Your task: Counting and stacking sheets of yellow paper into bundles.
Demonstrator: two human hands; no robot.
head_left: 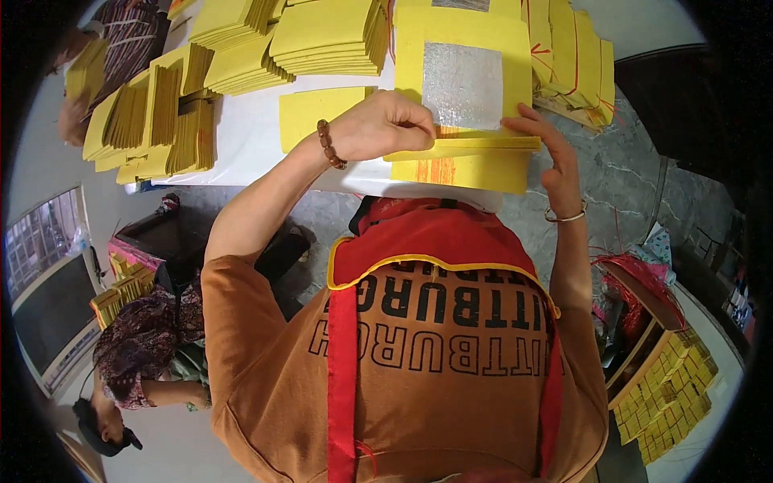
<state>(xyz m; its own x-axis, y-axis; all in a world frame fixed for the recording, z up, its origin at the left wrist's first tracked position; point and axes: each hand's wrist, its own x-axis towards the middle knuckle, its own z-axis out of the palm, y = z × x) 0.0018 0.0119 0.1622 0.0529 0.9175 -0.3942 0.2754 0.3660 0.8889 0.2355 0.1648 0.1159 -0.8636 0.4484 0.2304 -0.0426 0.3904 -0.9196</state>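
Observation:
In front of me on the table lies a stack of yellow paper sheets (pixel 515 72), with a silver foil square (pixel 463 84) on the top face. A narrow folded edge of yellow paper (pixel 491 145) stands up across the near side, over a sheet with an orange-red printed patch (pixel 435 171). My left hand (pixel 378 125) is closed, thumb and fingers pinched at the left end of that fold. At the right end, my right hand (pixel 555 157) is open, its fingers stretched toward the paper and the fingertips by its edge. A separate yellow sheet (pixel 310 113) lies partly behind my left wrist.
Piles of folded yellow paper (pixel 330 40) fill the table's far left, and bundles tied with red string (pixel 576 60) stand at the far right. Two other people are at the left. Small yellow bundles (pixel 668 386) are stacked low on the right, near a red plastic bag (pixel 632 290).

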